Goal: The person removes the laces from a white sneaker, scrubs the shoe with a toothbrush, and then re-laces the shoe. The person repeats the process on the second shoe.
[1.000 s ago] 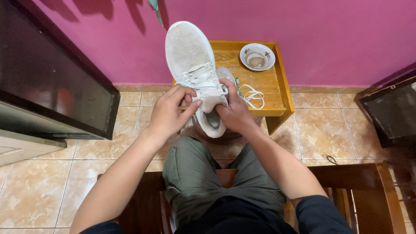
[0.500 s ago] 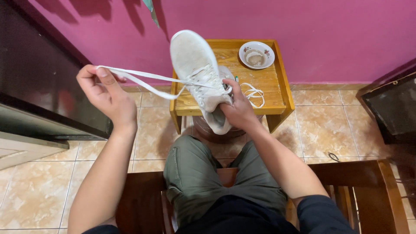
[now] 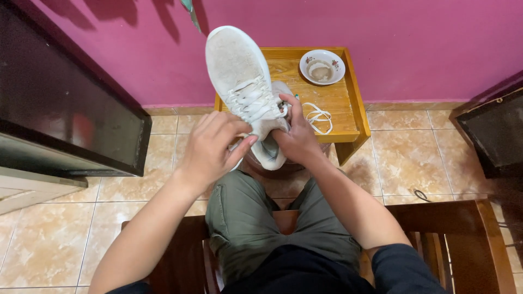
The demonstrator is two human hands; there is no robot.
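The worn white lace-up sneaker [image 3: 245,87] stands tilted toe-up over the person's knees, near the small orange wooden surface [image 3: 340,103]. The right hand [image 3: 297,136] is closed around its heel and tongue, thumb up by the eyelets. The left hand [image 3: 212,147] is curled, fingertips pinching at the lower laces. If that pinch slackens, the lace could slide back through an eyelet. A tug could twist the shoe loose, toward the small floral bowl [image 3: 322,66] or the loose white lace [image 3: 317,116] lying there
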